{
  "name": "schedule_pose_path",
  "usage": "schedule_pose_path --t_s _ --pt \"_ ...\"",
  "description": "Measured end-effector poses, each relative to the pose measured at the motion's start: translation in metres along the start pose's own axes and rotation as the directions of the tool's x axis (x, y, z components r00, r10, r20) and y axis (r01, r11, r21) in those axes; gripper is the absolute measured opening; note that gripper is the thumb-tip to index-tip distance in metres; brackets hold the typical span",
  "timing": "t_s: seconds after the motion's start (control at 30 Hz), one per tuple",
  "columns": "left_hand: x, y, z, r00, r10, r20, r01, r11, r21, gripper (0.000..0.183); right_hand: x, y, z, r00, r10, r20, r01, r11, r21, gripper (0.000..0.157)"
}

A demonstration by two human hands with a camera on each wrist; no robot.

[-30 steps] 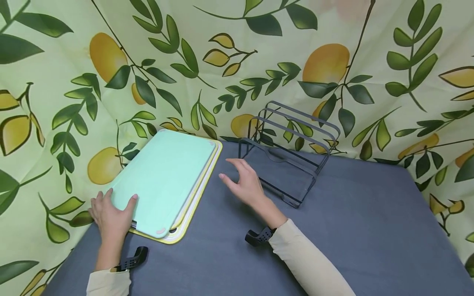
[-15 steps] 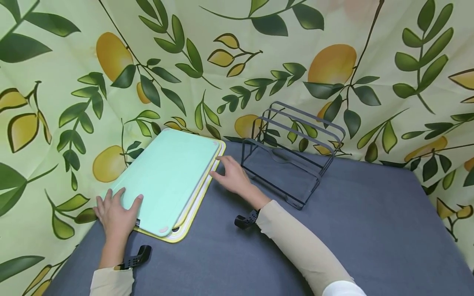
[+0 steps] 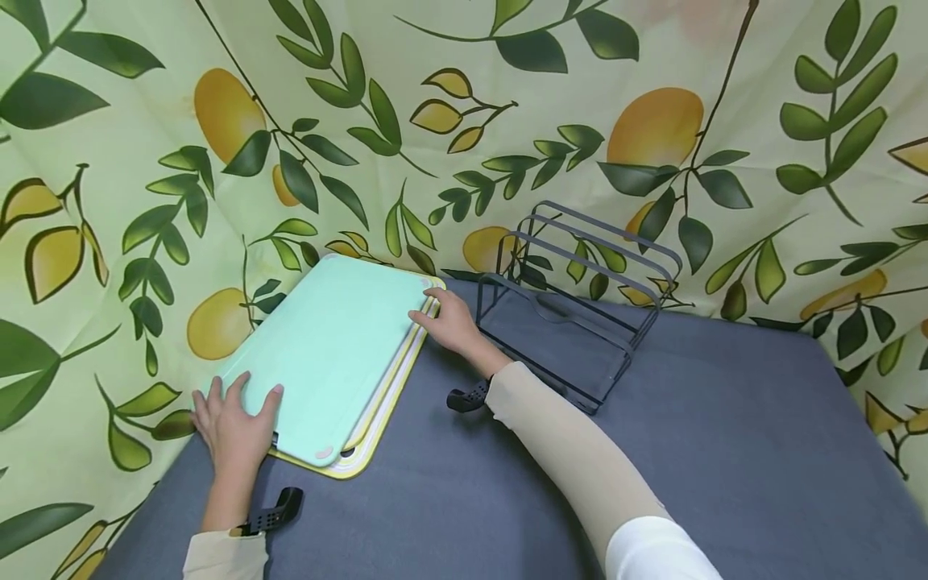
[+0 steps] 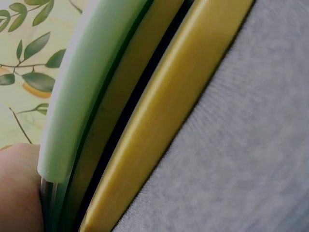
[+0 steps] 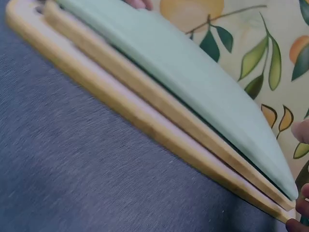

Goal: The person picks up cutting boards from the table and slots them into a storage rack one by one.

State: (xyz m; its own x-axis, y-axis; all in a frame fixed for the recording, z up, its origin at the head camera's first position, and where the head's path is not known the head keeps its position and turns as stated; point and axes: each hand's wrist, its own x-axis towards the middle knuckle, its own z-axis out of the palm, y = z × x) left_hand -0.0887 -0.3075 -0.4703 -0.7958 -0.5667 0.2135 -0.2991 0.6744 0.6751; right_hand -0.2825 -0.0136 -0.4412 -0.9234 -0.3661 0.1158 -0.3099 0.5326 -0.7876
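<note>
A mint-green cutting board (image 3: 333,346) with pinkish corners lies on top of yellow-edged boards (image 3: 387,403), stacked slightly fanned on the cloth. My left hand (image 3: 234,427) rests with spread fingers over the stack's near left corner, its thumb over the mint surface. At the far right corner is my right hand (image 3: 455,324), thumb above the mint board and fingertips right at the corner. In the right wrist view its fingers (image 5: 303,208) are against the stacked corner, with the thumb raised above. The left wrist view shows the layered board edges (image 4: 159,106) close up.
A dark metal rack (image 3: 609,229) with upright loops stands behind and right of my right hand, close to the patterned backdrop (image 3: 536,105). Grey-blue cloth (image 3: 725,435) covers the table and stretches to the right.
My right hand has moved left and away from me, from beside the rack to the far right corner of the boards. The left hand stays at its corner; the view shifts slightly.
</note>
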Motion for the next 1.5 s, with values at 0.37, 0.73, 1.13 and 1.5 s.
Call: schedule_pose_path --t_s 0.37,0.73,1.13,1.5 --pt "-0.011 0.003 0.006 0.987 -0.162 0.015 0.163 0.985 -0.062 0.070 0.021 0.010 0.008 1.000 0.029 0.005 -0.029 0.999 -0.020 0.061" --pt "-0.007 0.011 0.007 0.974 -0.227 0.024 0.228 0.971 -0.075 0.083 0.039 0.012 0.007 0.997 0.077 0.015 -0.076 0.995 -0.061 0.067" --pt "-0.013 0.013 0.010 0.966 -0.256 -0.045 0.252 0.964 -0.090 0.080 0.042 0.013 0.011 0.989 0.137 0.060 -0.133 0.989 -0.069 0.075" --pt "-0.008 0.010 0.009 0.951 -0.291 -0.101 0.269 0.945 -0.185 0.080 0.045 0.006 0.021 0.986 0.158 0.050 -0.158 0.987 -0.013 0.071"
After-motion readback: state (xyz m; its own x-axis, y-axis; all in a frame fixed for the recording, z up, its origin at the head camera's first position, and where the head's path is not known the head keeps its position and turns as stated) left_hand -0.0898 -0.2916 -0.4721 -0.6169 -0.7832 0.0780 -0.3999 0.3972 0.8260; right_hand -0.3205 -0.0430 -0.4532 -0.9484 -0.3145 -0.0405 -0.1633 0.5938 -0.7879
